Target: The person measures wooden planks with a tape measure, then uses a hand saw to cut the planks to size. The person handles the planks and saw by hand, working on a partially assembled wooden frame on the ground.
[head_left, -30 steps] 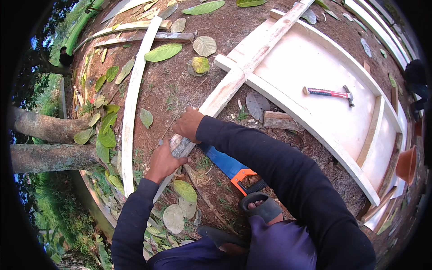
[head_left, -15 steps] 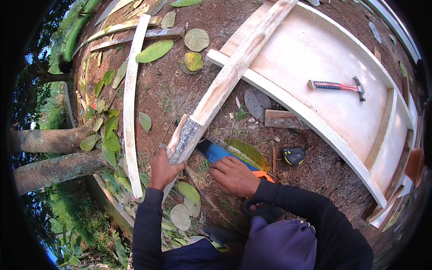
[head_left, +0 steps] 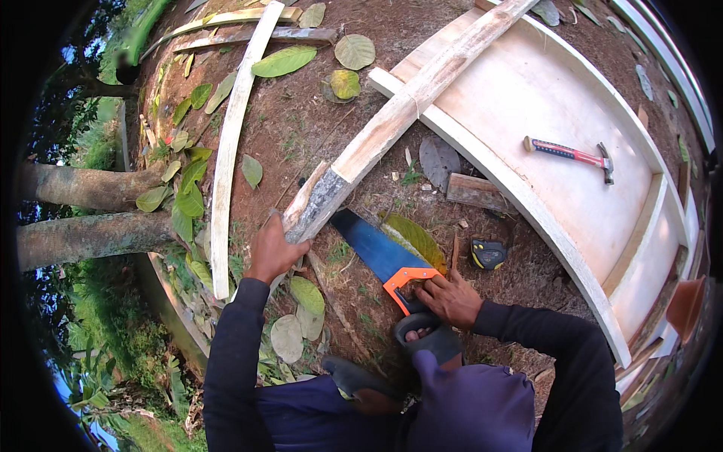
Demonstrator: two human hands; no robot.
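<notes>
My left hand [head_left: 273, 250] is closed round the lower end of a long, pale wooden plank [head_left: 380, 132], which has a grey, rough patch near that end and crosses a curved framed wooden panel [head_left: 489, 83]. My right hand [head_left: 452, 300] has its fingers on the orange-and-black handle of a handsaw [head_left: 369, 245], whose blue blade lies on the dirt beside the plank. A black-and-yellow tape measure [head_left: 488, 255] sits right of the saw. A red-and-dark-handled claw hammer [head_left: 568, 154] rests on the panel.
A pale curved strip of wood [head_left: 233, 173] lies at the left, near more timber [head_left: 256, 34] and fallen leaves. Tree trunks [head_left: 90, 241] stand at the far left. A short offcut [head_left: 478, 192] and a terracotta pot [head_left: 685, 305] are at the right. My sandalled feet are below.
My right hand has left the plank and moved down and right onto the saw's handle. My left hand stays on the plank's end. The tape measure has come out from behind my right sleeve.
</notes>
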